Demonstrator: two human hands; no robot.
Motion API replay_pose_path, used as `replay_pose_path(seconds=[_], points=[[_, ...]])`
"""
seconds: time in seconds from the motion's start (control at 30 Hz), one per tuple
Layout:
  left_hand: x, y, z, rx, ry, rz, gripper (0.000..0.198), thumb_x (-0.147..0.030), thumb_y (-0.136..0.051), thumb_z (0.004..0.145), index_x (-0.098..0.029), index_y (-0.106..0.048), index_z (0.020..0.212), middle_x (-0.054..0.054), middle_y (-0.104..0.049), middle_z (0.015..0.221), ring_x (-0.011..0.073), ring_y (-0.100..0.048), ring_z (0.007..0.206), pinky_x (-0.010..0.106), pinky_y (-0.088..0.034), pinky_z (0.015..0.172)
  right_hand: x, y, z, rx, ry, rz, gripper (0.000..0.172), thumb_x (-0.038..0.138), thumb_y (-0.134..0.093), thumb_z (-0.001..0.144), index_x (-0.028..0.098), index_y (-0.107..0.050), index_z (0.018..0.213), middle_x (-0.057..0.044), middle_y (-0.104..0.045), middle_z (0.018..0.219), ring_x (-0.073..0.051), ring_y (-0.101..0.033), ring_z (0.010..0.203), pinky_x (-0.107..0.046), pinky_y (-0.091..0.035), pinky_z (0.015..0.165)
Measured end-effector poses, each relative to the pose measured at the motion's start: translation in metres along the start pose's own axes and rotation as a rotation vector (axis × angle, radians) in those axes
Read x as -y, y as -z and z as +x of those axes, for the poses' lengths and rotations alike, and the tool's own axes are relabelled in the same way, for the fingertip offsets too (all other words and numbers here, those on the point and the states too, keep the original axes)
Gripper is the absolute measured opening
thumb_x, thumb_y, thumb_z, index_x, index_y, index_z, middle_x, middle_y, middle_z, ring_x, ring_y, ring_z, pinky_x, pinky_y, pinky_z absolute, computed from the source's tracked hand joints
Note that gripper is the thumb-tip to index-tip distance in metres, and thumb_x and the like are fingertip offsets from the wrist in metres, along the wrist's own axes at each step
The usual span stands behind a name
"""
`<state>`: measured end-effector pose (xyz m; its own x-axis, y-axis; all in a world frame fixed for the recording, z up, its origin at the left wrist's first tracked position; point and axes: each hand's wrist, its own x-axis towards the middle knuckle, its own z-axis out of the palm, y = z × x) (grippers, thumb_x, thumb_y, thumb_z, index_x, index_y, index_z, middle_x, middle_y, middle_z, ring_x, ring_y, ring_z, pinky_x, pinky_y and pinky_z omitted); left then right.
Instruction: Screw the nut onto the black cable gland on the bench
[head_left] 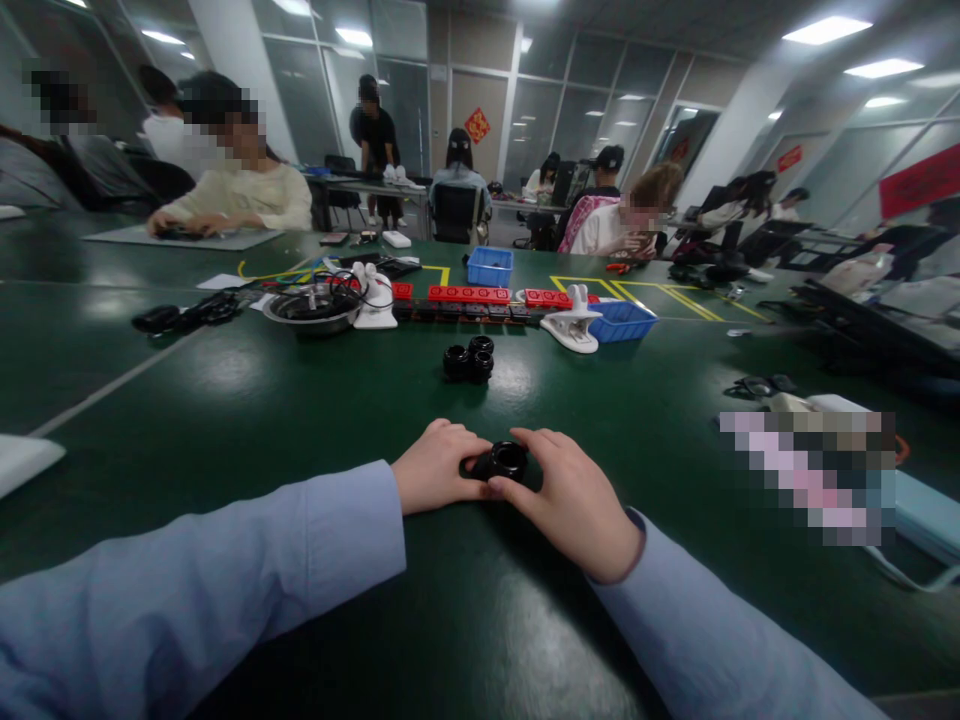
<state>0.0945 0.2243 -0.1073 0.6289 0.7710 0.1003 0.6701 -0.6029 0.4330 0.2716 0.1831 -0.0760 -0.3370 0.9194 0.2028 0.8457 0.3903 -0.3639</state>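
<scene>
Lying on the table (pixel 300 400) dead centre, the ring (pixel 504 460) is gripped from 2 sides. The left hand (pixel 433 468), at 9 o'clock, has its fingers curled shut against it. The right hand (pixel 574 505), at 4 o'clock, pinches its rim. Spares (pixel 469 362) sit at 12 o'clock, well apart. Judged risk: uneven pressure could skid the ring across the glossy surface.

Both arms reach forward and converge in front of the body, wrists low. The left hand (pixel 433 466) lies knuckles up with its fingers (pixel 457 446) curled inward. The right hand (pixel 576 500) angles in to meet it, fingers (pixel 546 441) bent and thumb tucked toward the left.
</scene>
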Motion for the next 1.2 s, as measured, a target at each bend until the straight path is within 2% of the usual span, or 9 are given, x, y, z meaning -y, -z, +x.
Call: replay_pose_path(seconds=[0.27,0.5,0.67,1.2], points=[[0.0026,-0.0033,0.0003,-0.03,-0.019,0.007,0.039,-0.052,-0.065,0.074,-0.016,-0.053,0.068,-0.004,-0.053,0.066,0.0147,-0.05,0.069,0.028,-0.027,0.069,0.0034,0.0038,0.0007,0.068,-0.025,-0.043,0.032,0.03,-0.07,0.075,0.016,-0.062,0.103,-0.006,-0.062,0.094,-0.023,-0.056,0.089,-0.036,-0.046,0.079],[0.0027,-0.0018,-0.0005,-0.018,-0.017,-0.003,0.039,-0.054,-0.063,0.074,-0.016,-0.055,0.071,-0.004,-0.052,0.066,0.0145,-0.05,0.07,0.028,-0.028,0.07,0.0026,0.007,0.0,0.052,0.001,-0.055,0.033,0.04,-0.067,0.078,0.016,-0.064,0.1,-0.006,-0.063,0.091,-0.023,-0.056,0.086,-0.036,-0.045,0.077],[0.0011,-0.0011,-0.0007,-0.023,-0.007,0.003,0.035,-0.05,-0.066,0.073,-0.017,-0.056,0.071,-0.004,-0.052,0.066,0.0142,-0.051,0.07,0.028,-0.028,0.071,0.0033,0.0081,-0.0005,0.043,-0.027,-0.028,0.025,0.031,-0.065,0.08,0.017,-0.064,0.101,-0.005,-0.063,0.093,-0.021,-0.055,0.089,-0.033,-0.044,0.078],[0.0014,-0.0016,-0.0011,-0.023,-0.013,0.016,0.036,-0.05,-0.066,0.074,-0.016,-0.055,0.07,-0.004,-0.053,0.066,0.0146,-0.051,0.071,0.028,-0.029,0.071,0.004,0.0081,-0.0003,0.051,-0.027,-0.032,0.023,0.03,-0.065,0.08,0.016,-0.065,0.098,-0.005,-0.061,0.088,-0.021,-0.054,0.086,-0.033,-0.044,0.076]])
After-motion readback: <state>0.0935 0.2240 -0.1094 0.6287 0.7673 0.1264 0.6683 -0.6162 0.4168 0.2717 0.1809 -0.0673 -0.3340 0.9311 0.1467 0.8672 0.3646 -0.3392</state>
